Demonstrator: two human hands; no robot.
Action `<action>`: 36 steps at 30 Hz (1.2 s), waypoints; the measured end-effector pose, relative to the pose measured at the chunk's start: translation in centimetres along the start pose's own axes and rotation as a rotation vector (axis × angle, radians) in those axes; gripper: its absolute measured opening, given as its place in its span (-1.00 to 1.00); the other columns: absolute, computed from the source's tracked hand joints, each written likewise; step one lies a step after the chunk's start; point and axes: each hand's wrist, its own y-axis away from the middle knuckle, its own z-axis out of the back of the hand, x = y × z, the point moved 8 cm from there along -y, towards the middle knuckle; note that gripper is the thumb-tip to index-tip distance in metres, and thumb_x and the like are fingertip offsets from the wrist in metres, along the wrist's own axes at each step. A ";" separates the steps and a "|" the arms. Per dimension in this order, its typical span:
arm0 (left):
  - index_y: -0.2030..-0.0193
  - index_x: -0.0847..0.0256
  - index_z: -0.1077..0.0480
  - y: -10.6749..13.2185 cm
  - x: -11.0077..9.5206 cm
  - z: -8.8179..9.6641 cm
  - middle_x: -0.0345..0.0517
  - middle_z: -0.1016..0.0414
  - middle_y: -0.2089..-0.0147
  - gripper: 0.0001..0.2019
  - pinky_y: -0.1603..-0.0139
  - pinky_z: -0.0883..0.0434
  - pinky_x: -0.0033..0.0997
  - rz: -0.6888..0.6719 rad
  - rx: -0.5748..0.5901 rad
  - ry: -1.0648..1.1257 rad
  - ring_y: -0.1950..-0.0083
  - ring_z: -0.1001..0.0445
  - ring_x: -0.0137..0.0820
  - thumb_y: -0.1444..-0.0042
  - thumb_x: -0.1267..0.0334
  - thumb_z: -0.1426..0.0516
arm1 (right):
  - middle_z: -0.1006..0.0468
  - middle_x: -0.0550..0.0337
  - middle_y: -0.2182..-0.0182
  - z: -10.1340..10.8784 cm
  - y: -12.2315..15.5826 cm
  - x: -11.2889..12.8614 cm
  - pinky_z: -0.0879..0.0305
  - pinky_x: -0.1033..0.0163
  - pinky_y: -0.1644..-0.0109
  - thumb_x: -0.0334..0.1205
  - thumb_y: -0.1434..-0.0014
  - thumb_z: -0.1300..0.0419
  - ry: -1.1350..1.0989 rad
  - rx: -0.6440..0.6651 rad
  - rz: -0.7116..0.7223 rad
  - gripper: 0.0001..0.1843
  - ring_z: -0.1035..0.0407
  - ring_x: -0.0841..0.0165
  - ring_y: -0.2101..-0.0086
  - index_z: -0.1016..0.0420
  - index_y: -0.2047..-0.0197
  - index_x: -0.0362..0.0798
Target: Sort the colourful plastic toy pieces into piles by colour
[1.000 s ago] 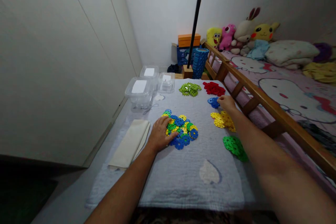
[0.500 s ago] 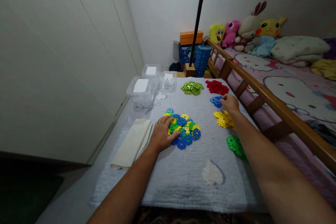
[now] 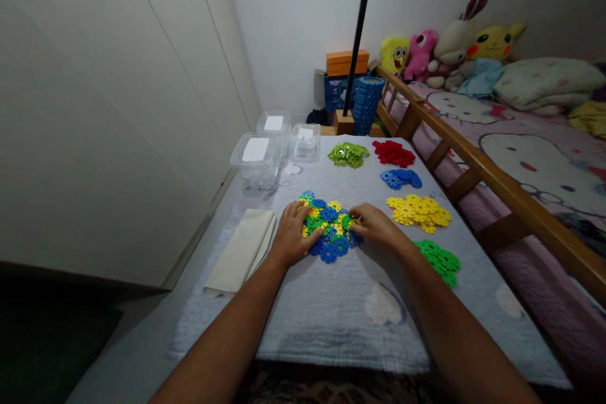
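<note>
A mixed pile of blue, yellow and green snowflake discs (image 3: 328, 226) lies in the middle of a grey-white quilted blanket (image 3: 331, 303). My left hand (image 3: 292, 237) rests on the pile's left side, fingers spread over the discs. My right hand (image 3: 374, 227) touches the pile's right edge, fingers curled on a disc there. Sorted piles lie to the right and beyond: lime green discs (image 3: 348, 154), red discs (image 3: 392, 153), blue discs (image 3: 400, 178), yellow discs (image 3: 419, 210), dark green discs (image 3: 439, 259).
Clear plastic boxes (image 3: 258, 158) stand at the blanket's far left corner. A folded cream cloth (image 3: 241, 251) lies to the left. A wooden bed rail (image 3: 478, 170) runs along the right, with plush toys (image 3: 454, 44) behind. A black pole (image 3: 358, 31) stands ahead, wardrobe doors on the left.
My right hand has left the blue pile and come back to the right edge of the mixed pile. The left hand has stayed on the pile.
</note>
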 end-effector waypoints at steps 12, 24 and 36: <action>-0.19 0.18 -0.36 0.0 1.0 -0.5 0.12 -0.35 -0.26 -0.47 -0.37 -0.26 0.08 0.047 -0.014 0.011 -0.32 -0.31 -0.06 -0.14 0.00 -0.25 | -0.58 0.18 0.34 -0.9 -0.2 -1.7 -0.30 0.26 0.24 -0.18 -0.14 -0.21 -0.364 -0.156 -0.038 -0.77 -0.39 0.36 0.37 -0.61 0.17 -0.06; -0.21 0.19 -0.34 0.0 1.3 -0.4 0.11 -0.36 -0.27 -0.48 -0.36 -0.27 0.06 0.067 0.004 0.058 -0.32 -0.32 -0.08 -0.16 0.05 -0.23 | -0.59 0.08 0.15 -0.6 0.0 -2.3 -0.37 0.18 0.06 -0.32 -0.08 -0.14 -0.339 -0.258 0.034 -0.70 -0.45 0.30 0.22 -0.57 0.11 -0.05; -0.19 0.17 -0.34 0.0 1.4 -0.4 0.10 -0.38 -0.24 -0.50 -0.35 -0.29 0.07 0.057 -0.007 0.053 -0.30 -0.33 -0.09 -0.14 0.08 -0.25 | -0.53 0.12 0.21 -0.4 0.4 -2.4 -0.34 0.18 0.06 -0.32 -0.07 -0.17 -0.335 -0.272 0.028 -0.67 -0.40 0.30 0.22 -0.54 0.06 -0.03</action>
